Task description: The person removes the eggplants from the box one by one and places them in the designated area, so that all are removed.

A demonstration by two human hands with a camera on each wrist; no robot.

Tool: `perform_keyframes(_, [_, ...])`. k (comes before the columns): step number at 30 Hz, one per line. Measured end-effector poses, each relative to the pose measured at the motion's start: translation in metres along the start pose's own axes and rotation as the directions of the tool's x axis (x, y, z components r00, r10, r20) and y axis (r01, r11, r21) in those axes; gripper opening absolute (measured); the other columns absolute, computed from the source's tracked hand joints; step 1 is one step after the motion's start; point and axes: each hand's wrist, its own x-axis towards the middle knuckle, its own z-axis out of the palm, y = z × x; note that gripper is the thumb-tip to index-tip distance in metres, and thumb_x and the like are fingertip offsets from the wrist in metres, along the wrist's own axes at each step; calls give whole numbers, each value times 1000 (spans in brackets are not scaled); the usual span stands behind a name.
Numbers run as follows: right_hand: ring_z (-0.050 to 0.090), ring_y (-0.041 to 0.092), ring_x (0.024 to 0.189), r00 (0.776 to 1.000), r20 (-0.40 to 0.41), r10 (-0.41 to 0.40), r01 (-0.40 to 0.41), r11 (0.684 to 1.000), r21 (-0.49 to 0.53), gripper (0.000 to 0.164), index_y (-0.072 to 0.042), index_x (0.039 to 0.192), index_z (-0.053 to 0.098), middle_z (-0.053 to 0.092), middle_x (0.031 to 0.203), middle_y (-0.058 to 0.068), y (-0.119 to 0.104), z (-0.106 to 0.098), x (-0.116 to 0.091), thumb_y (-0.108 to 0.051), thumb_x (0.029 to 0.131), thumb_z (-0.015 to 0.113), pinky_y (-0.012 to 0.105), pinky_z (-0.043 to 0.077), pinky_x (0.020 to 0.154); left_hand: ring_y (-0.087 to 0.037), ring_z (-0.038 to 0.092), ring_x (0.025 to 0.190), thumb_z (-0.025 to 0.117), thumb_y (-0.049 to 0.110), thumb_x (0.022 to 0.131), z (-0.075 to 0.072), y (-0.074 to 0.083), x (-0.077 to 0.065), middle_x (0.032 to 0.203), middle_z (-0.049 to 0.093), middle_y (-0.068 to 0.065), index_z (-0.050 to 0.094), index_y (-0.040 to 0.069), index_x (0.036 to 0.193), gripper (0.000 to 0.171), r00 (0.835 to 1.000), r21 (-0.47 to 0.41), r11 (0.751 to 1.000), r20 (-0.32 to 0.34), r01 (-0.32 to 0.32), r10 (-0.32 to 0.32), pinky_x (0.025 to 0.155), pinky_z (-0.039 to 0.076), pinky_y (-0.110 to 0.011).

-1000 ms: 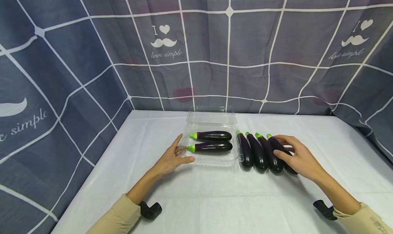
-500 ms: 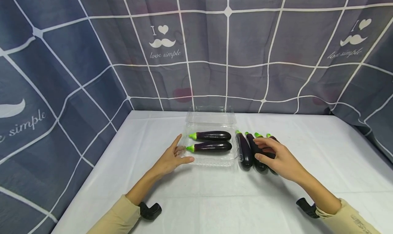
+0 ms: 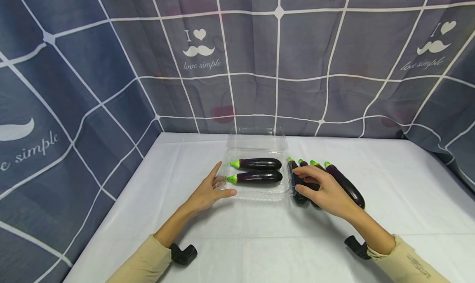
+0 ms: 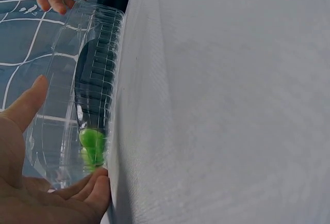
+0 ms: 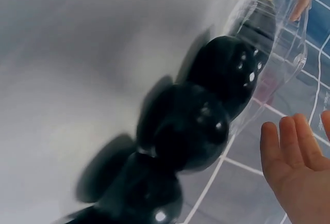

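- Currently the left hand (image 3: 205, 193) reaches in from the lower left, thumb and index finger spread wide, at the left end of a clear plastic container (image 3: 256, 195).
- Its other fingers rest against the container's end wall; they are loosely bent and grip nothing.
- Over the row, the right hand (image 3: 326, 190) reaches in from the lower right, its forearm slanting up and leftward.
- Its fingers point toward the container, extended and a little bent, holding nothing; the right wrist view shows them apart from the nearby rounded ends. Whether a fingertip touches an eggplant below, I cannot tell.
- Inside the container, the upper eggplant (image 3: 259, 163) and the lower eggplant (image 3: 259, 177) lie sideways, green stems leftward.
- Just right of it, four more eggplants lie on the white tablecloth (image 3: 237, 225), partly covered by that hand; the rightmost eggplant (image 3: 345, 184) shows fully.
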Motion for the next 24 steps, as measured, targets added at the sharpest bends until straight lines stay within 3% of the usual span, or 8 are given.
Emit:
perform_keyframes(9, [62,22,108,999,23,-41,41,999,-3,34,-7,122,67,65,118,4,-9,12,16,-7,89,73,36,50,93,-41,31,141,80,32,84,0,1,1,151,38,-23,6,23,161,107,1000,8,1000,-2,1,-1,110,30,-55])
perform_keyframes(24, [59,32,112,993,97,-66,59,996,70,35,-7,122,67,64,122,3,-15,39,40,-7,88,74,45,48,93,-39,32,141,80,32,84,0,-2,1,151,38,-23,5,24,160,107,1000,3,1000,1,-1,1,110,31,-54])
